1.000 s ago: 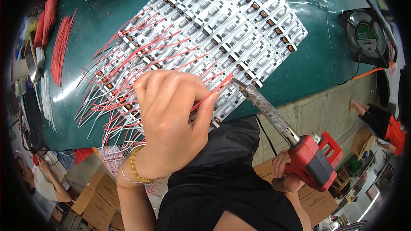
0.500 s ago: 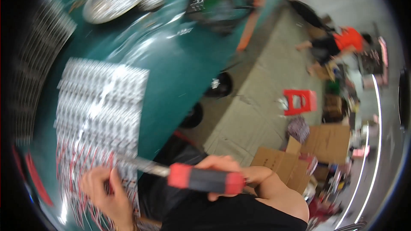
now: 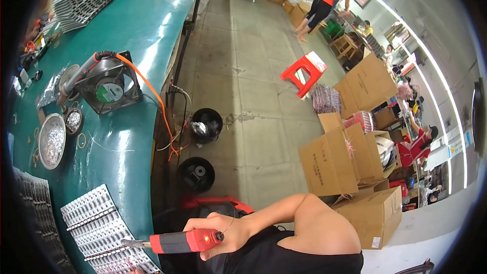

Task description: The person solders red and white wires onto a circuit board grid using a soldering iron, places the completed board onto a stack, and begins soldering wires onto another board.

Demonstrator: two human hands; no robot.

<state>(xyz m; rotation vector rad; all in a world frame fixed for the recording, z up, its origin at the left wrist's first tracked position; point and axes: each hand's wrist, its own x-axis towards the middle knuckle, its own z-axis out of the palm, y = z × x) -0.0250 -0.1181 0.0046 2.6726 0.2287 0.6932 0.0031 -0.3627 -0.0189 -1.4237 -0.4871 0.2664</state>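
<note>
My right hand is wrapped round the red-and-black handle of a soldering iron. A small light glows at the handle's rear, and its metal tip points left over a sheet of white modules. The sheet lies on the green table, with rows of small dark parts across it. Only a sliver of my left hand shows at the bottom edge, beside thin red wires at the sheet's near end. The left fingers are mostly cut off from view.
On the green table stand a metal bowl, a small dish and a black fan with an orange cord. Stacked module sheets lie farther back. A red stool and cardboard boxes stand on the floor.
The view has swung up and right, showing more table and floor. My left hand has dropped almost out of view. The soldering iron stays in my right hand.
</note>
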